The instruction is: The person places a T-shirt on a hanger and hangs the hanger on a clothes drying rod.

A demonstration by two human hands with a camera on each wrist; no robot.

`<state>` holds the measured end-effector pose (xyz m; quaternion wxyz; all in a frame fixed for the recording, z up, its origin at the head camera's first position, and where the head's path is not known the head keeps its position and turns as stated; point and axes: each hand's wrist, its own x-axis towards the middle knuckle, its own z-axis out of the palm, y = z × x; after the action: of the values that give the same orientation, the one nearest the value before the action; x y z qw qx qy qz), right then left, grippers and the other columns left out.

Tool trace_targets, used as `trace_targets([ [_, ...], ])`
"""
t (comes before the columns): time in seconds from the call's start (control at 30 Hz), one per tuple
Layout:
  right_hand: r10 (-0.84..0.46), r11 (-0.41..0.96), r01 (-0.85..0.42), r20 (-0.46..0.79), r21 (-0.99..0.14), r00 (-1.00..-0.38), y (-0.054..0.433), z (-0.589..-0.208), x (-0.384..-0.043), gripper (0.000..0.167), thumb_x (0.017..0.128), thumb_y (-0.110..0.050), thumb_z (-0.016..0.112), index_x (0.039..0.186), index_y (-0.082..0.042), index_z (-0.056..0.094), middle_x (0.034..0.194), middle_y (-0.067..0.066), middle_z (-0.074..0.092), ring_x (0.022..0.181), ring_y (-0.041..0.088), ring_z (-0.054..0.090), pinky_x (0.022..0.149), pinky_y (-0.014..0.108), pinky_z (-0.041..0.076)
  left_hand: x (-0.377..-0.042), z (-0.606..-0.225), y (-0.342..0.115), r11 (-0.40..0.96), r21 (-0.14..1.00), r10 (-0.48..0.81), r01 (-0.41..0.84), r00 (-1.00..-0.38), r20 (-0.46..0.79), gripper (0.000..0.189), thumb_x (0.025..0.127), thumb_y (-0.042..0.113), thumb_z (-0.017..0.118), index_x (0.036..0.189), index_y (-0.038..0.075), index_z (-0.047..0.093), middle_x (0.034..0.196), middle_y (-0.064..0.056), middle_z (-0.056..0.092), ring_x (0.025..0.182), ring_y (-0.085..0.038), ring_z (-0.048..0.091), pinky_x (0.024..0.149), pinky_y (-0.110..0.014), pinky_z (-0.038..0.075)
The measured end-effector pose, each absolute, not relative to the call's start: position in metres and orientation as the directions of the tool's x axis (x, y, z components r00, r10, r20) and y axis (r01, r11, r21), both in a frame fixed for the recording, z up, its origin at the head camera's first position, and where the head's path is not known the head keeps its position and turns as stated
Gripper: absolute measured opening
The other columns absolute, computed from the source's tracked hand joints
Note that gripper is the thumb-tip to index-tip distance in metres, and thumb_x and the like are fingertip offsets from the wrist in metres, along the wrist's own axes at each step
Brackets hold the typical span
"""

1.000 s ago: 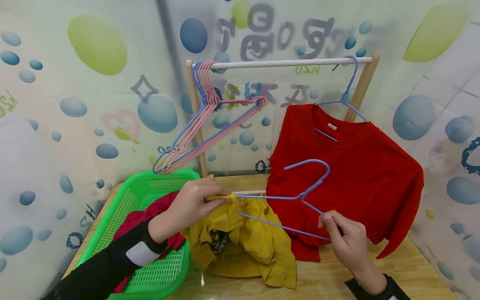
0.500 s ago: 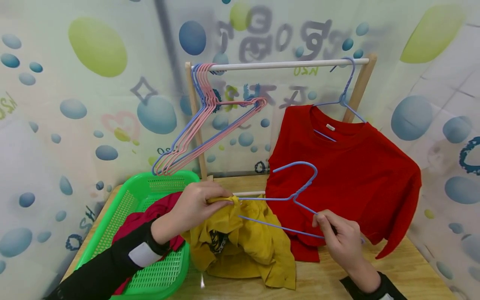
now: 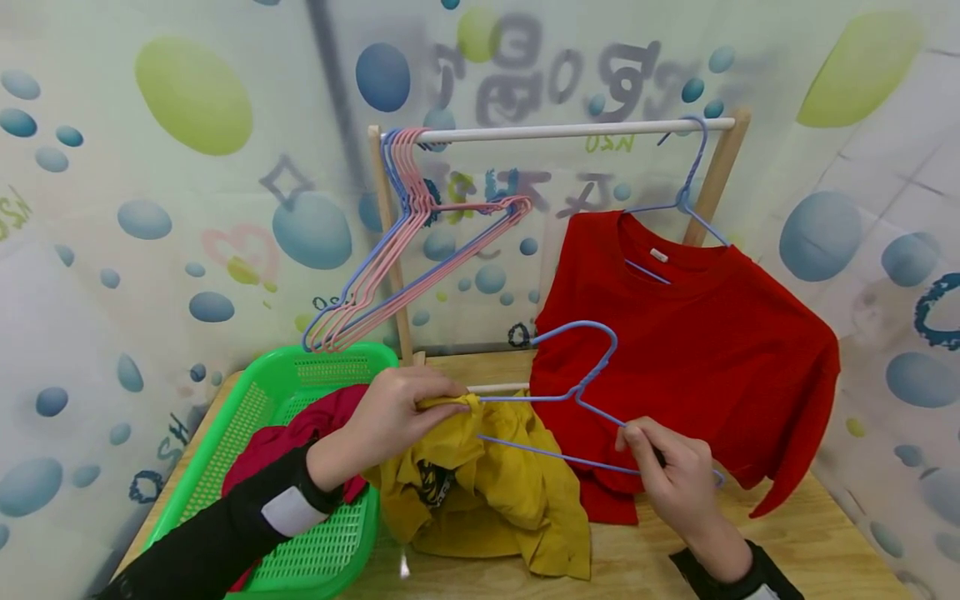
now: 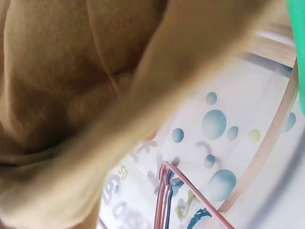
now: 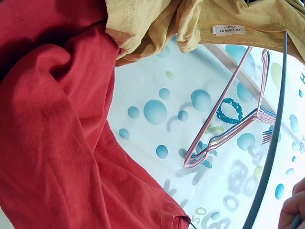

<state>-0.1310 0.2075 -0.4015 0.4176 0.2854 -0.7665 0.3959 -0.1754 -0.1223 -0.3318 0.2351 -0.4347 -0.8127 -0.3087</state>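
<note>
The person's left hand [image 3: 397,412] pinches the neckline of a mustard-yellow cloth garment with a dark print [image 3: 517,500], thumb against fingers. The right hand [image 3: 678,475] grips the sloping shoulder of a light-blue hanger with a twisted neck [image 3: 579,388], fingers curled round it, the hook rising free between the two hands.

From where I stand, this piece looks about half done. The hanger's left end disappears at the yellow collar, apparently inside, though cloth and fingers hide the tip; its right end juts out bare past the right hand. That second shoulder seems to be what remains before the garment can go up. For now its body lies bunched on the pale wooden table [image 3: 637,567], in front of the rack.

Beyond, a bright red long-sleeved top [image 3: 682,333] is already up, its own blue hanger [image 3: 683,197] hooked at the right end of the white rail [image 3: 570,131]; I'd count that one finished. At the rail's left end hangs a cluster of unused pink and blue hangers [image 3: 420,202].

Left of the yellow garment, a green perforated plastic basket [image 3: 330,537] holds crumpled dark-red cloth [image 3: 277,446], presumably yet to be dealt with; whether it is one piece or more, I can't tell.
</note>
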Motion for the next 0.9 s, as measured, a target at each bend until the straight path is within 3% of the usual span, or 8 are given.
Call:
trace_targets([
  [0.5,-0.115,0.525,-0.768,0.864,-0.366,-0.490,0.202,-0.397,-0.137,0.025,0.098,0.000,0.061,0.075,-0.011,0.063,0.054,-0.009,0.037,0.046,-0.002,0.020,0.044,0.009,0.019,-0.177,-0.331,-0.120,0.447,0.326,0.551,0.833,-0.544,0.633,0.007,0.084,0.009,0.081,0.091,0.010,0.080,0.084,-0.001,0.079,0.076,-0.012,0.072,0.066,-0.021,0.055],
  [0.9,-0.141,0.523,-0.756,0.834,-0.394,-0.533,0.197,-0.396,-0.139,0.023,0.096,0.001,0.063,0.077,-0.013,0.064,0.055,-0.008,0.044,0.046,-0.005,0.021,0.043,0.009,0.020,-0.177,-0.329,-0.118,0.419,0.396,0.548,0.817,-0.576,0.607,0.007,0.087,0.009,0.078,0.093,0.008,0.080,0.085,-0.003,0.079,0.075,-0.013,0.073,0.067,-0.020,0.056],
])
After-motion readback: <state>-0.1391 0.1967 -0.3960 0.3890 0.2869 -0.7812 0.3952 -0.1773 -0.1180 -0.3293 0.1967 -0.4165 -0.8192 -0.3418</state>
